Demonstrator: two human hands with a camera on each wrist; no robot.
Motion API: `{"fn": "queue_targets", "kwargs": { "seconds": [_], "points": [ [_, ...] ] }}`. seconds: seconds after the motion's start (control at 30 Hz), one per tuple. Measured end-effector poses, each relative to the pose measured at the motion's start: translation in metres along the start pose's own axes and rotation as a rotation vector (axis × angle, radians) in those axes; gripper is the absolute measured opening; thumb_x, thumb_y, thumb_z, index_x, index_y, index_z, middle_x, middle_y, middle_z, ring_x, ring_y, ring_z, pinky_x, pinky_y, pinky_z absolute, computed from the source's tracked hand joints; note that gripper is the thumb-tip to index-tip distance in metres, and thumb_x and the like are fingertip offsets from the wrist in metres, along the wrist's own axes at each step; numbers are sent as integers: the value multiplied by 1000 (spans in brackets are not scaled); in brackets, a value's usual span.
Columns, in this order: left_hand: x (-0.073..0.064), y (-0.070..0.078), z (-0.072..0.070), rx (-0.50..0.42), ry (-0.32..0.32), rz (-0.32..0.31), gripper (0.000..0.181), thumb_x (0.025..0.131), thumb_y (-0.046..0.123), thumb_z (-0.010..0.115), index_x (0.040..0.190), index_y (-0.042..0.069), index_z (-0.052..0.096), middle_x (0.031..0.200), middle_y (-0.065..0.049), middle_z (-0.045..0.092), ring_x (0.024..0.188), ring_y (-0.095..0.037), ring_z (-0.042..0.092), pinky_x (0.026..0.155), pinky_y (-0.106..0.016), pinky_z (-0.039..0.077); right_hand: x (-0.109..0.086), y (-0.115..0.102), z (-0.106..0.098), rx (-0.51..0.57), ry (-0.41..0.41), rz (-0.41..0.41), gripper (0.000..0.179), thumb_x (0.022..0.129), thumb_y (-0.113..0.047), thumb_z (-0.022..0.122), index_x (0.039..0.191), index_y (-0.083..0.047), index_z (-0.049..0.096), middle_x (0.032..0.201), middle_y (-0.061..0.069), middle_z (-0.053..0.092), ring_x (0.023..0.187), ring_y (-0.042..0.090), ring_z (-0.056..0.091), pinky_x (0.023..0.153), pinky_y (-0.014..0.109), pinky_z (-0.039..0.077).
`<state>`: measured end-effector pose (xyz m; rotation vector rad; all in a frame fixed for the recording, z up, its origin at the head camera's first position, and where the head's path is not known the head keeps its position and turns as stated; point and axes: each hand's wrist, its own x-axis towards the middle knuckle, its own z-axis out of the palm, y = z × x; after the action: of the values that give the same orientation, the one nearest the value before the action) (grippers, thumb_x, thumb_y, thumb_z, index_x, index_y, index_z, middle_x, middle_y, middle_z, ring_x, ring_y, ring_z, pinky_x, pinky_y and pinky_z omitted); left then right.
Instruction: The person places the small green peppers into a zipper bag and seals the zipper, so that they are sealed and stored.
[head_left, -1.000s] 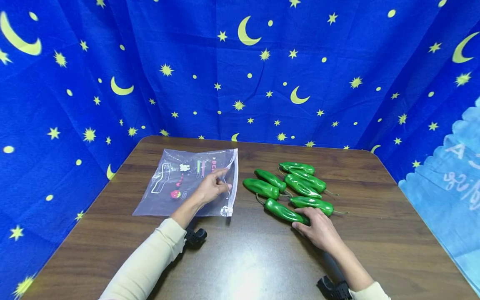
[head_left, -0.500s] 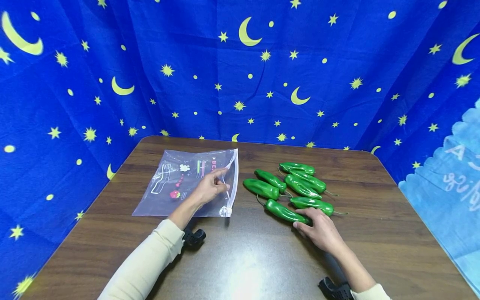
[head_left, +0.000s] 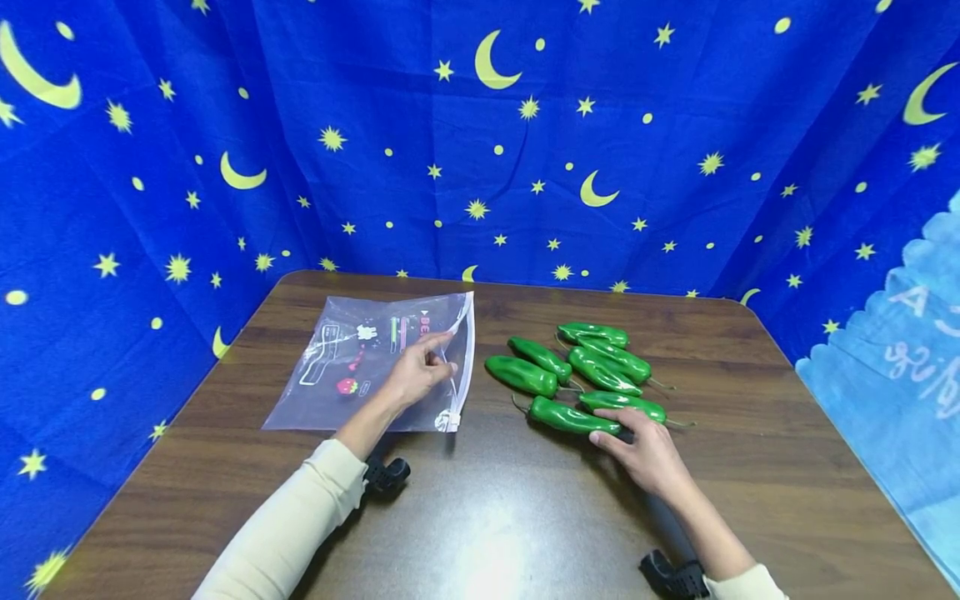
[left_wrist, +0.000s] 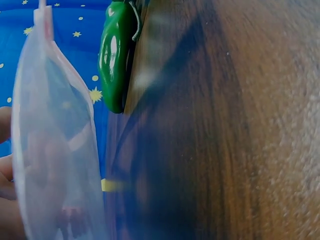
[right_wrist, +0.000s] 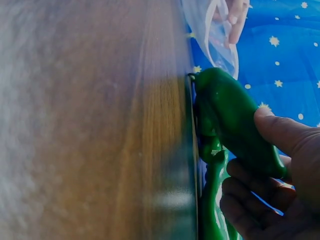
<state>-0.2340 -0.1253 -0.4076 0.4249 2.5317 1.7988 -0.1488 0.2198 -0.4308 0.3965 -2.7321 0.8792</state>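
Observation:
A clear zip bag (head_left: pixel 341 354) with printed pictures lies on the left of the table, its white slider edge facing right. My left hand (head_left: pixel 420 371) pinches the upper layer at the bag's mouth and holds it raised, so the mouth gapes. In the left wrist view the bag (left_wrist: pixel 60 135) covers most of the fingers. My right hand (head_left: pixel 647 450) grips the near green chili pepper (head_left: pixel 566 415) by its stemless end. The right wrist view shows the thumb on one side of this pepper (right_wrist: pixel 232 115) and fingers on the other.
Several more green peppers (head_left: pixel 521 377) lie close together behind and beside the gripped one, right of the bag. A wooden table (head_left: pixel 480 500) bears everything. Blue cloth (head_left: pixel 420 125) with moons and stars hangs behind and at the sides.
The stemless end of the pepper in my right hand has risen a little and swung slightly away from me. My left hand stays nearly still on the bag.

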Motion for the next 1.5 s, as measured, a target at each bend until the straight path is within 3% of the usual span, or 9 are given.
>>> {"fn": "queue_targets", "kwargs": {
  "seconds": [0.27,0.73,1.0,1.27,1.5],
  "points": [
    [1,-5,1,-9,32,-11,58,81,0,65,135,-6,46,137,-20,46,64,2,48,54,-14,40,1,-1,-1,15,16,-6,33,81,-25,72,111,-11,69,109,9,69,108,33,61,87,50,47],
    [-2,-2,-2,-27,1,2,60,81,-3,62,138,-5,42,139,-20,43,66,1,47,54,-13,39,8,-5,-3,40,63,-46,32,80,-21,73,111,-13,69,106,7,71,106,32,61,87,49,46],
    [-5,1,-5,-39,-17,-12,61,82,-3,62,138,-6,40,142,-21,40,67,0,47,55,-13,40,12,-11,-4,75,61,2,33,82,-25,72,113,-14,68,112,8,68,110,30,60,88,47,46],
    [-7,3,-5,-51,-21,6,60,81,-2,62,138,-4,43,142,-16,42,68,1,48,57,-13,41,17,-17,-3,110,65,38,37,83,-28,71,116,-13,67,122,17,63,118,38,54,96,54,42],
    [-9,3,-9,-74,-45,18,60,83,-3,62,138,-7,40,143,-20,38,66,1,46,56,-13,39,23,-23,0,109,87,24,36,82,-27,72,115,-12,67,109,7,69,105,24,61,85,42,47]
  ]
}}
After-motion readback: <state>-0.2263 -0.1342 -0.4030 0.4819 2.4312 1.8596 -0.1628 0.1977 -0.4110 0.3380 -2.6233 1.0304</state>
